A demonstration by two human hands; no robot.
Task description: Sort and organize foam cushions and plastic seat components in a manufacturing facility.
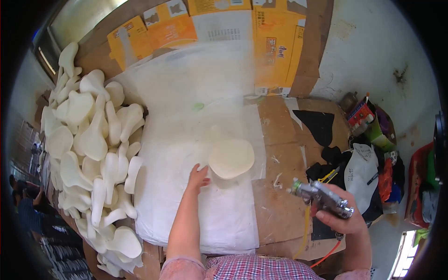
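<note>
Head view, cream piece: the smooth cream piece (232,158) is laid on the white sheet (186,219) over the tabletop (280,221), its broad end turned toward the person.
Left hand: the left hand (199,178) is held just beside the piece's left edge, its fingers parted and loosely bent, with nothing gripped; whether the edge is touched cannot be told.
Right hand: the silver spray gun (325,198) is gripped by the closed fingers of the right hand (344,214), well to the right of the piece, its green-ringed end pointed left.
Pile: similar pale pieces (93,140) are heaped left of the sheet.
Right side: a black cutout (318,126) is laid flat on brown cardboard (275,126).
</note>
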